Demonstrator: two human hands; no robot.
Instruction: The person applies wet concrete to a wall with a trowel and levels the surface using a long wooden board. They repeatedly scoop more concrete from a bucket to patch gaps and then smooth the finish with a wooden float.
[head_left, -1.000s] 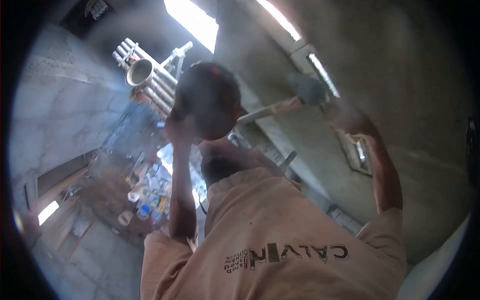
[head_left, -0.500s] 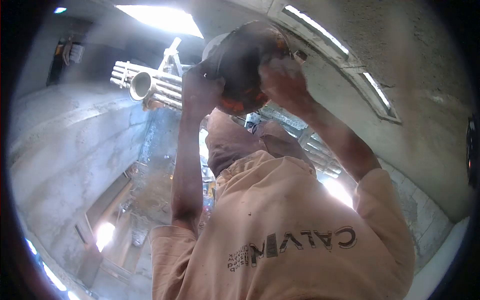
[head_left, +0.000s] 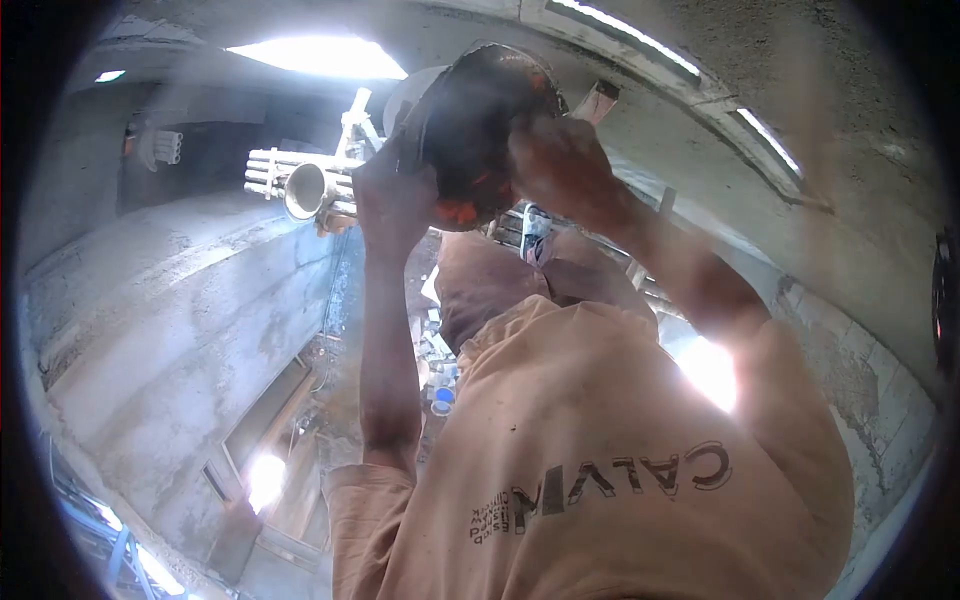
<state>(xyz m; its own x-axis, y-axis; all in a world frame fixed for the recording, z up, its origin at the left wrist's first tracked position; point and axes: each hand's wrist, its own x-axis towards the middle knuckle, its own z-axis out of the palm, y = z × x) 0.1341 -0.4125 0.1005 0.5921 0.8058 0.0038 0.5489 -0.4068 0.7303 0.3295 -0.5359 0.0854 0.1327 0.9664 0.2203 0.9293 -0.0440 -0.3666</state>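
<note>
A dark, round, bucket-like container (head_left: 480,130) with orange patches hangs in front of me at the top of the head view, its wide mouth facing me. My left hand (head_left: 398,185) is closed on its lower left edge. At its right side my right hand (head_left: 560,160) is closed in a fist against the edge; the fingertips are in shadow and slightly blurred. Behind the container's upper left shows a pale rounded shape (head_left: 402,98), mostly hidden. Below lie my trousers and beige printed shirt.
Left of the container, a bundle of pale poles (head_left: 268,172) carries a round, ring-mouthed object (head_left: 306,190). Rough concrete walls (head_left: 200,300) surround me. Far below, a blue-and-white tub (head_left: 442,400) stands among rubble. A wooden end (head_left: 598,102) juts out at upper right.
My view has turned, so the poles and walls sit farther right. The container and both hands have shifted slightly left in view. The blue tub and rubble now show more clearly below.
</note>
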